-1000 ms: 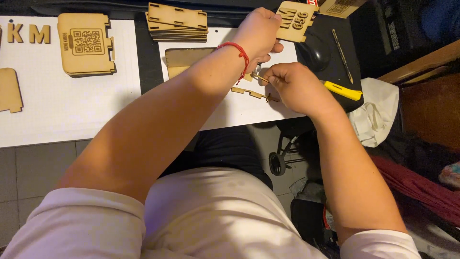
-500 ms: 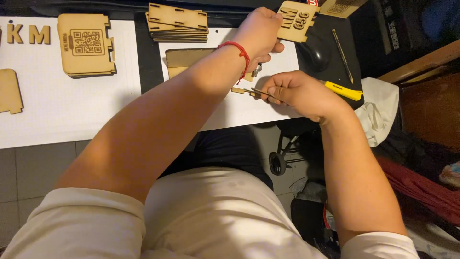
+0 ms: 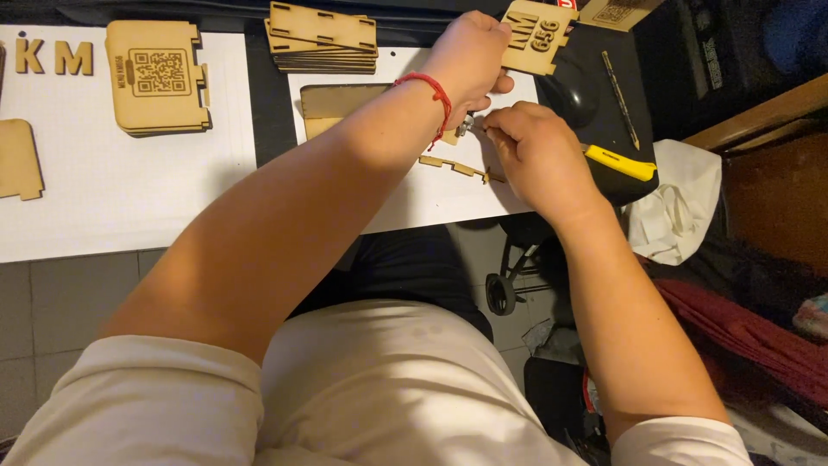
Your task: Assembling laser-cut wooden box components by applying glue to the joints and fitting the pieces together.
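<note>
The left hand [image 3: 470, 56] and right hand [image 3: 535, 142] meet over the bench [image 3: 129, 198], fingertips pinching a small metal piece [image 3: 467, 126]; a narrow wooden strip [image 3: 457, 166] lies just below on white paper.

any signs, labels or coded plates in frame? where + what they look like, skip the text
Tan laser-cut wooden plate with a square code pattern: far left, on white sheet, top of a small stack.
Cut-out wooden letters: left of that plate.
Small tan wooden sign with cut-through characters: top centre, beside the left hand.
</note>
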